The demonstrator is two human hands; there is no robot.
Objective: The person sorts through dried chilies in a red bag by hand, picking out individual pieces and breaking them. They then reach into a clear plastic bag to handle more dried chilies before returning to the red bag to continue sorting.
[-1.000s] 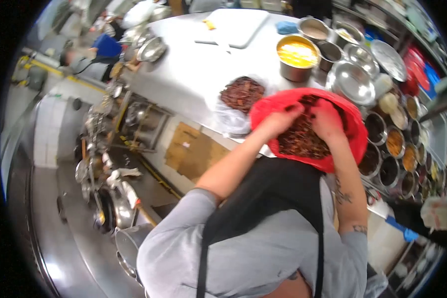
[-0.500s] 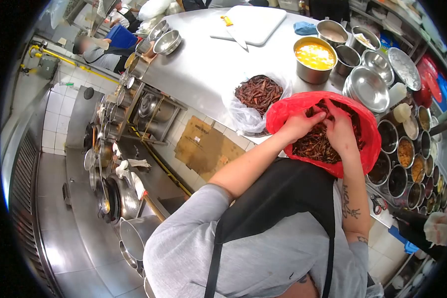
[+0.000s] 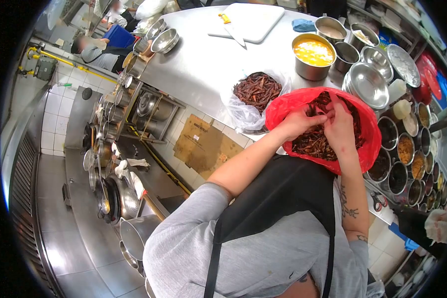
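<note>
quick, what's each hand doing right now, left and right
Left hand: closed, pinching dried chilies in the red bag.
Right hand: closed on the same chilies.

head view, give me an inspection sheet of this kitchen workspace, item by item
surface: steel counter, mostly bare in the middle.
job's things: red bag of dried chillies at the counter's near edge; clear bag of dried chillies beside it.
clutter: pot of yellow liquid, stacked metal bowls, white cutting board with a knife, blue cloth, a row of spice tins.
grippers: left hand and right hand both in the red bag, fingers pinching chillies.
cables: nothing seen.
surroundings: woks and pots on the line left, cardboard on the floor, another person far left.
</note>
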